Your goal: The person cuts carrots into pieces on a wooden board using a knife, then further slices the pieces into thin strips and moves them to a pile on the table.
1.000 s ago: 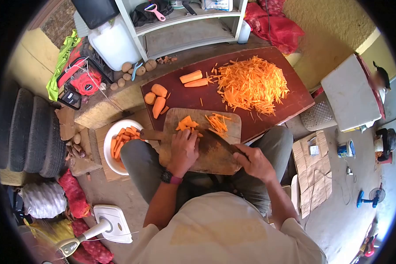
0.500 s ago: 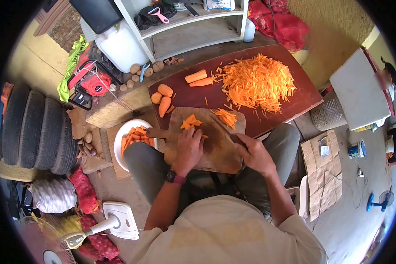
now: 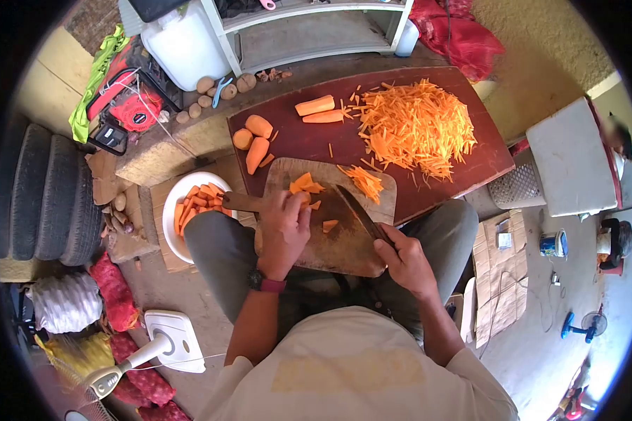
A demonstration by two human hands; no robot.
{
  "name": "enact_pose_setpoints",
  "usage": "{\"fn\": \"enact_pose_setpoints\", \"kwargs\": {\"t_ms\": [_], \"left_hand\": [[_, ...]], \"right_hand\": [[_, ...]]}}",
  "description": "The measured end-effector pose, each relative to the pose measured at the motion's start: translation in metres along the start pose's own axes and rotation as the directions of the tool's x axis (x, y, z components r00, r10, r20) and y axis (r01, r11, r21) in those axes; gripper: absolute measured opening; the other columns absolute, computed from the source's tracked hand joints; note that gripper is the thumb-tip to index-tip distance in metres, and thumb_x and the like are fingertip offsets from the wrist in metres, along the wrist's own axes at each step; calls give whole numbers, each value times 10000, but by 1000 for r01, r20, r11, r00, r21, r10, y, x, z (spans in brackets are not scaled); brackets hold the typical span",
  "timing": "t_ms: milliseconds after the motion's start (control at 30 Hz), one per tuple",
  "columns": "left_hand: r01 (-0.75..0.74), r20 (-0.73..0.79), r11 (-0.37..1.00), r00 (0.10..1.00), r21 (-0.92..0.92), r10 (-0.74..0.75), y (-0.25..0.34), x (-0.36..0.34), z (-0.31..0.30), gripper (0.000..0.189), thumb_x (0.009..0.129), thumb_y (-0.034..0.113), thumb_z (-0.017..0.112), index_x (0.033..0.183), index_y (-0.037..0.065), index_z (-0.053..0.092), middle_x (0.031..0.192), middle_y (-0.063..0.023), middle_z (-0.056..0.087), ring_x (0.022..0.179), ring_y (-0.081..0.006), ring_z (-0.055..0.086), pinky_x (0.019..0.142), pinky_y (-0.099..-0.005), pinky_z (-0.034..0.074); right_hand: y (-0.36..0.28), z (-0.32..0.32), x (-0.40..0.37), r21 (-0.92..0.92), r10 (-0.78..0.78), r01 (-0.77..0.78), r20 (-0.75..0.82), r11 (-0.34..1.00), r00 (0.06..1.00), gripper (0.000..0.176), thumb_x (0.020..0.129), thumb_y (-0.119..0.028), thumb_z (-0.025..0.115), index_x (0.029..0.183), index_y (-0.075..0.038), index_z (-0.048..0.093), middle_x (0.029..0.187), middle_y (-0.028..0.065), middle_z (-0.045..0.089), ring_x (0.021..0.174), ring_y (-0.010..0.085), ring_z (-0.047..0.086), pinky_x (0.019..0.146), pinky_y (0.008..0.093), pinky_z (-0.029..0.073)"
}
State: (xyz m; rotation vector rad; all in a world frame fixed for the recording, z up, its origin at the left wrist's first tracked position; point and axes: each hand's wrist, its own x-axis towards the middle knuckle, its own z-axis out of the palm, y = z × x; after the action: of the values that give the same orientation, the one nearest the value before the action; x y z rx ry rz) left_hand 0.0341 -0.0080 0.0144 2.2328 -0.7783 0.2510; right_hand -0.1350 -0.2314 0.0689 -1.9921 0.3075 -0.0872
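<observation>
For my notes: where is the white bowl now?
Head view: the white bowl sits at the person's left, beside the left thigh and the cutting board.

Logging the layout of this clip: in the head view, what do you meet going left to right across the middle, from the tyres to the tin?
tyres → white bowl → left hand → knife → right hand → basket → tin

Bright even daylight, shadows soft and short. Heavy fisheye: black vignette all round, lines bend at 9 and 3 o'clock. Centre cutting board sharp; white tabletop at 3 o'clock nearly blown.
</observation>
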Motion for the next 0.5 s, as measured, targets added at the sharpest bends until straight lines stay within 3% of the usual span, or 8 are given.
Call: {"fn": "enact_pose_setpoints", "kwargs": {"t_ms": [67,300,400,500], "left_hand": [[11,3,993,1000,120,-11,-10,2,-2,418,901,103,843,1290,55,699,1162,-164,652,1157,-416,629,954,-546,518],[30,23,994,999,109,-33,-14,20,6,568,894,180,865,1421,94,672,1245,-143,663,1211,-390,613,1005,-547,493],[14,38,992,999,126,-19,-17,26,16,530,877,172,863,1379,98,710,1252,-123,671,1209,-386,613,1002,-531,486],[-17,50,999,999,51,14,-21,25,21,450,852,134,855,1290,96,761,1219,-84,686,1207,-364,616,1000,-519,470]], "right_hand": [[3,1,1,-8,15,-15,6,1000,1000,333,1115,-176,679,1375,31,674,848,236,718,766,348,751,761,436,583],[-3,7,-1,-56,-38,39,27,998,999,322,1118,-153,654,1383,30,646,879,275,685,801,455,707,766,456,569],[-9,5,0,-54,21,-17,81,998,997,403,1123,-180,656,1437,73,648,992,267,756,877,324,749,848,406,583],[-8,6,0,-77,47,-40,82,996,996,408,1126,-187,655,1437,78,646,973,240,757,877,280,737,852,414,583]]}}
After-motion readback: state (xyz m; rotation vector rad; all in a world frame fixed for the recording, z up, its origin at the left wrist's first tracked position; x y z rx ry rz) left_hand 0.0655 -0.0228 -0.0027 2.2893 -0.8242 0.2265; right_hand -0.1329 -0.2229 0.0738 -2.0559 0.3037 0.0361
